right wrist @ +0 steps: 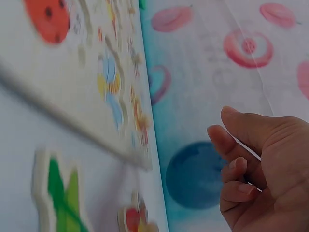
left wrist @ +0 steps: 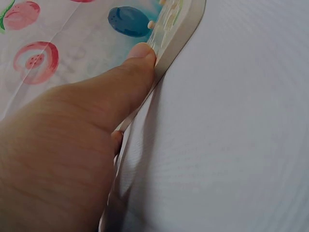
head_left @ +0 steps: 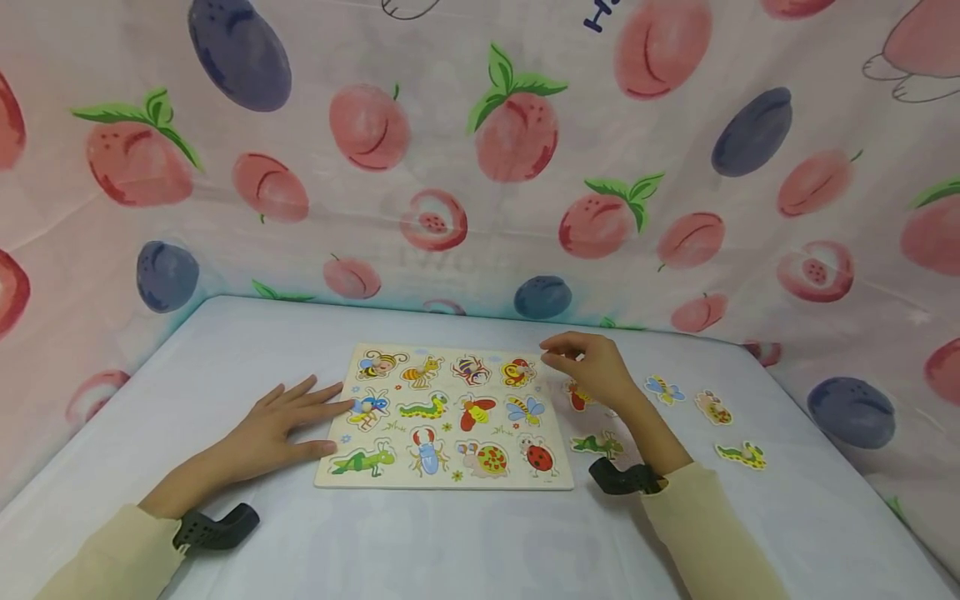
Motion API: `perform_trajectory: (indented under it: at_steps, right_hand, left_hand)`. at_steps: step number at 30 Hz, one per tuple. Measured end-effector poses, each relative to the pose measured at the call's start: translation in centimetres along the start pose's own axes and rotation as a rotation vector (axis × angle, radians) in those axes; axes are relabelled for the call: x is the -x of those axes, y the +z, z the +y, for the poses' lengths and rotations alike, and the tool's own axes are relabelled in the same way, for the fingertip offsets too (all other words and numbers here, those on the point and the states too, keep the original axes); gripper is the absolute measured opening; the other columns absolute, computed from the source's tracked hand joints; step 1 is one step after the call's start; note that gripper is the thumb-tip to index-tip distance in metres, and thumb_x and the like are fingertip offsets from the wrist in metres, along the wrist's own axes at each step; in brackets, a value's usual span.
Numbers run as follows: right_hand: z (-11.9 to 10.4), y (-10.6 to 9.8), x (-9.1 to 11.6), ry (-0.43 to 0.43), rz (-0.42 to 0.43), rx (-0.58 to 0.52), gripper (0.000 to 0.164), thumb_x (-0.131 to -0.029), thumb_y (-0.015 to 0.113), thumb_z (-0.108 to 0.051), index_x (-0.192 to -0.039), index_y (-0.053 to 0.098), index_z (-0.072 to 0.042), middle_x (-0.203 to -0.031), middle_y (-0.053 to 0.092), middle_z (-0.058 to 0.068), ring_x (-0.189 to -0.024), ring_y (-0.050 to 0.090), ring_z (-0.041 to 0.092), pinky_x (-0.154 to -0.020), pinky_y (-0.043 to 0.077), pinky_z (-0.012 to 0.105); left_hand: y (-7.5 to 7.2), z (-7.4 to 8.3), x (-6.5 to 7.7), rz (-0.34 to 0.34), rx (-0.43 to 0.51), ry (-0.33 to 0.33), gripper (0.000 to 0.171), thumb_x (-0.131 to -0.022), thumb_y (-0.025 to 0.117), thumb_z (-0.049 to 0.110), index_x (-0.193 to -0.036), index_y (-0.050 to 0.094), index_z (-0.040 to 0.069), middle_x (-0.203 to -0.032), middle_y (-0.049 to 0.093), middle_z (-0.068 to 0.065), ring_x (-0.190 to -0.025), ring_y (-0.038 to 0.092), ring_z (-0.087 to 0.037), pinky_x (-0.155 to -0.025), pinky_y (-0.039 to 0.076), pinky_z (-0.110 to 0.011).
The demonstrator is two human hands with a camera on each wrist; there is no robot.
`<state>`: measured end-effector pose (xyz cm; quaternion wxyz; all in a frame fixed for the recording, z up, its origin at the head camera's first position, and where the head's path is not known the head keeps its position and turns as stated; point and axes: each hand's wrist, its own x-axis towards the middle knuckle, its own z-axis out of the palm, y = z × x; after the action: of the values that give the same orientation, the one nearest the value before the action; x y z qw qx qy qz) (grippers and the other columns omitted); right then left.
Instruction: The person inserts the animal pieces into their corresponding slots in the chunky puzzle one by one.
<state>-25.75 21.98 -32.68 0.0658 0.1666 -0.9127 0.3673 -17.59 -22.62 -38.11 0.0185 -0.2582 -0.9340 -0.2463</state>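
Observation:
A pale puzzle board (head_left: 500, 418) printed with insects lies on the white table. My left hand (head_left: 281, 425) is spread at its left side, fingertips on the board edge. In the left wrist view, the thumb (left wrist: 130, 70) presses against that edge. Above the board's far right corner hovers my right hand (head_left: 596, 367), fingers loosely bent; the right wrist view shows nothing between thumb and fingertips. Below it lie a red-winged insect piece (head_left: 578, 396) and a green grasshopper piece (head_left: 597, 445). The wrist partly hides the area beside them.
Farther right lie a dragonfly piece (head_left: 664, 389), a snail piece (head_left: 713, 407) and a caterpillar piece (head_left: 741, 455). A fruit-printed cloth (head_left: 480, 225) hangs behind the table (head_left: 450, 542). Each wrist wears a black band.

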Motion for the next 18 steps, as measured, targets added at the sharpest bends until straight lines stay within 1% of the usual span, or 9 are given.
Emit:
perform_trajectory:
  at_steps: [6, 7, 11, 14, 18]
  right_hand:
    - [2.5, -2.5, 1.2, 0.032, 0.032, 0.051, 0.027, -0.09, 0.069, -0.028, -0.112, 0.071, -0.011, -0.092, 0.068, 0.0, -0.077, 0.055, 0.022, -0.056, 0.048, 0.029]
    - [2.9, -3.0, 1.4, 0.035, 0.044, 0.073, 0.028, -0.09, 0.068, -0.028, -0.112, 0.071, -0.011, -0.093, 0.069, 0.0, -0.078, 0.055, 0.021, -0.057, 0.046, 0.028]
    - [4.7, -5.0, 2.6, 0.052, 0.1, 0.117, 0.03, -0.091, 0.067, -0.031, -0.113, 0.07, -0.011, -0.094, 0.07, 0.003, -0.08, 0.055, 0.02, -0.059, 0.045, 0.028]
    - [5.9, -6.6, 3.6, 0.09, 0.141, 0.136, 0.033, -0.092, 0.065, -0.034, -0.114, 0.069, -0.01, -0.099, 0.07, 0.006, -0.084, 0.056, 0.021, -0.062, 0.047, 0.025]
    - [6.9, -8.6, 5.0, 0.161, 0.166, 0.145, 0.04, -0.094, 0.061, -0.04, -0.119, 0.067, -0.009, -0.108, 0.069, 0.01, -0.096, 0.057, 0.023, -0.07, 0.048, 0.02]
  left_hand:
    - [0.0, 0.1, 0.0, -0.001, -0.002, -0.013, 0.062, -0.085, 0.063, 0.055, -0.139, 0.052, 0.029, -0.15, 0.038, -0.003, -0.141, 0.016, -0.041, -0.108, 0.006, -0.063]
    - [0.0, 0.1, 0.0, -0.002, -0.002, -0.015, 0.062, -0.085, 0.063, 0.055, -0.14, 0.051, 0.029, -0.15, 0.038, -0.003, -0.141, 0.016, -0.041, -0.108, 0.006, -0.063]
    - [0.0, 0.1, 0.0, 0.0, -0.006, -0.009, 0.066, -0.085, 0.063, 0.055, -0.141, 0.05, 0.025, -0.15, 0.039, -0.004, -0.141, 0.016, -0.04, -0.109, 0.007, -0.062]
    - [0.0, 0.0, 0.1, 0.002, -0.003, -0.001, 0.067, -0.085, 0.064, 0.054, -0.142, 0.048, 0.022, -0.149, 0.039, -0.005, -0.141, 0.017, -0.04, -0.109, 0.007, -0.062]
    - [0.0, 0.0, 0.1, -0.002, 0.001, -0.009, 0.069, -0.085, 0.063, 0.054, -0.143, 0.047, 0.021, -0.15, 0.038, -0.005, -0.141, 0.016, -0.04, -0.109, 0.006, -0.062]
